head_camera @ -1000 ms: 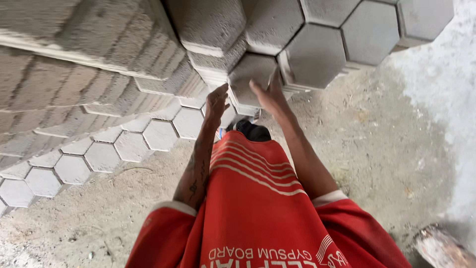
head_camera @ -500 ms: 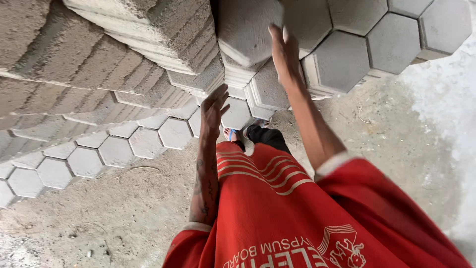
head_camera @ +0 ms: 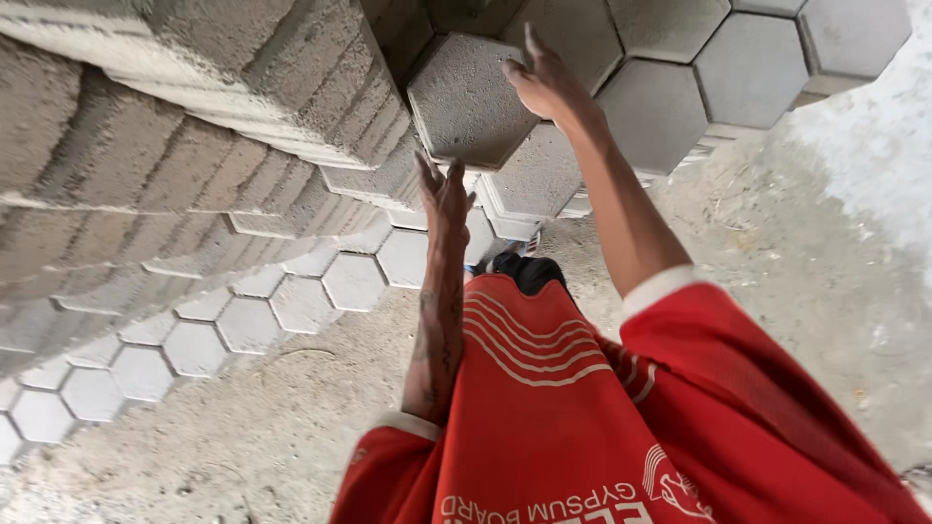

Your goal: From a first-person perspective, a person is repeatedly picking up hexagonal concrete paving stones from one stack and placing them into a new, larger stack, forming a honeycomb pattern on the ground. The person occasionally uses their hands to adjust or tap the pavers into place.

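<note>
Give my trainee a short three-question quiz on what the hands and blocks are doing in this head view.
1. True or false: both hands touch the same hexagonal block.
2. Which hand rests on the block's upper right edge? A) left hand B) right hand
3. What shape are the pavers laid on the ground?

Key:
1. True. The left hand is at its lower edge and the right hand at its upper right.
2. B.
3. Hexagonal, set edge to edge beside bare sandy ground.
</note>
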